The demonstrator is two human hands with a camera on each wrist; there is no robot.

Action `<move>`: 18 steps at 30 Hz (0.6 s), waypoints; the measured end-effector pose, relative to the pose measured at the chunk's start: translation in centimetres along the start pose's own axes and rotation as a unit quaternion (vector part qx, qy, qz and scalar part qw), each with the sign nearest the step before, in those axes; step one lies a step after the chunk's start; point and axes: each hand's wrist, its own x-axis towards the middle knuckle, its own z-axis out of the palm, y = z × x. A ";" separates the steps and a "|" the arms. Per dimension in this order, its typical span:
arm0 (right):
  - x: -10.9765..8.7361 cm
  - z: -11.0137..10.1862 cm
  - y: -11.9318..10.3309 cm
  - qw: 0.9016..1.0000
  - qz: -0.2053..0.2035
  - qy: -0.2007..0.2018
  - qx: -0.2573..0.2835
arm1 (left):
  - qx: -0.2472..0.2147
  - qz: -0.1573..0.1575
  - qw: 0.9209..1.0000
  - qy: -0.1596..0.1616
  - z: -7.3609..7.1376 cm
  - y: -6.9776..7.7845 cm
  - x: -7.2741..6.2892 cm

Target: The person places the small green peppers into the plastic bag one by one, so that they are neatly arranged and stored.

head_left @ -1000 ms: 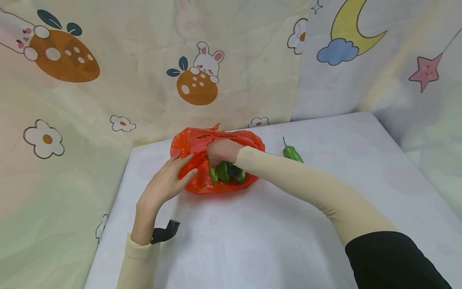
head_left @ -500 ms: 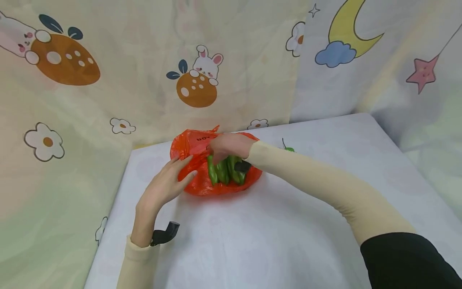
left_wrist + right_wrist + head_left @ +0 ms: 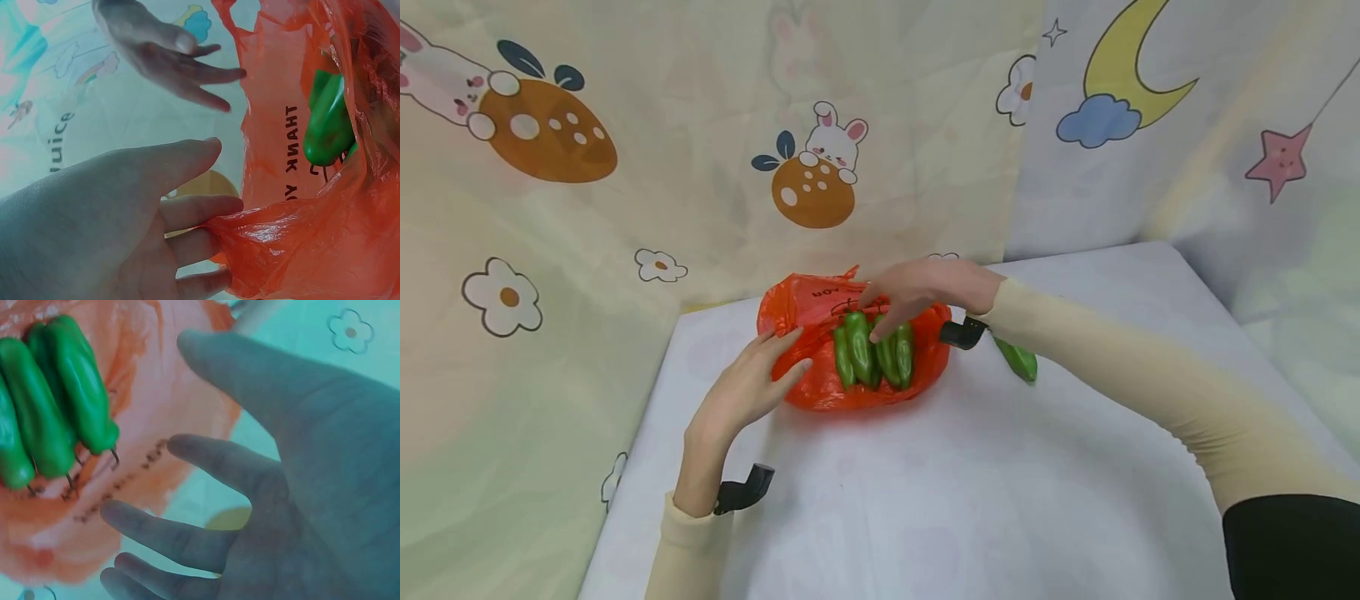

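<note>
A red plastic bag (image 3: pixel 790 300) with dark printed letters lies spread at the back of the table. Several green peppers (image 3: pixel 860 343) lie side by side in its mouth, stems toward the back. My left hand (image 3: pixel 741 396) is at the bag's left edge, thumb spread apart, its fingertips against the bunched plastic (image 3: pixel 262 237). Above the peppers hovers my right hand (image 3: pixel 936 287), fingers spread and nothing in its grasp. The right wrist view shows this hand's fingers (image 3: pixel 206 459) extended beside the pepper stems. Another green pepper (image 3: pixel 1021 360) lies right of the bag, partly hidden by the right forearm.
The white tabletop (image 3: pixel 925 483) stretches in front of the bag. Behind it hangs a printed cloth (image 3: pixel 700 167) with rabbits, flowers and a moon. Each wrist carries a black mount, such as the left mount (image 3: pixel 747 490).
My right hand has come out of the bag's mouth and moved right, its fingers spreading. More of the peppers in the bag now show. My left hand has stayed nearly still.
</note>
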 end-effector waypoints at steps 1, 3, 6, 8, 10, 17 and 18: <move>-0.4 -0.1 0.3 1.000 -0.003 0.003 -0.001 | 0.000 -0.001 1.000 0.000 0.0 0.0 0.0; -1.4 -0.5 1.0 1.000 -0.002 0.009 0.006 | -0.001 -0.001 1.000 0.000 0.1 0.0 0.0; -2.6 -1.0 1.8 1.000 -0.005 0.024 0.018 | 0.000 0.000 1.000 0.001 0.2 0.0 0.0; -3.4 -1.2 2.3 0.999 -0.004 0.030 0.031 | 0.001 0.001 1.000 0.001 0.2 0.0 0.0; -4.0 -1.4 2.7 0.999 -0.002 0.035 0.041 | 0.003 0.002 1.000 0.003 0.2 0.0 0.0; -6.0 -1.0 4.5 0.998 0.026 0.042 0.048 | 0.003 0.000 1.000 0.005 0.1 -0.1 0.1; -6.2 -0.8 4.8 0.997 0.031 0.042 0.048 | 0.003 -0.002 1.000 0.004 0.1 -0.1 0.1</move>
